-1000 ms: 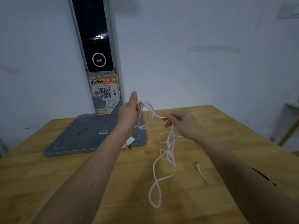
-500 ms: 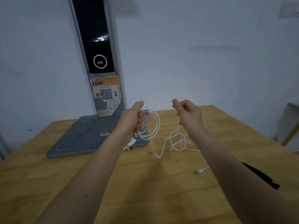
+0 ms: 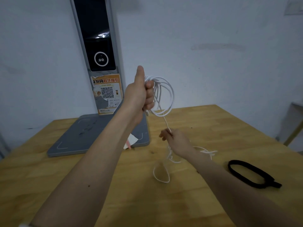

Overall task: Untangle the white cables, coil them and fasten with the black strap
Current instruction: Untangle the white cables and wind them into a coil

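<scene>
White cables (image 3: 164,95): several loops gathered in the left hand (image 3: 141,95), raised above the table (image 3: 213,122), fist clenched around the bundle, thumb upright. One strand runs down from the coil to the right hand (image 3: 176,141), low over the table, fingers pinching it; remaining slack lies loose and tangled on the wood beneath and beside that hand. Black strap (image 3: 250,174): looped, flat on the table, right of the right forearm, apart from the cables. Grey scale base (image 3: 91,136) with upright column (image 3: 96,38) at the table's far left; orange QR sticker (image 3: 107,93) on the column.
</scene>
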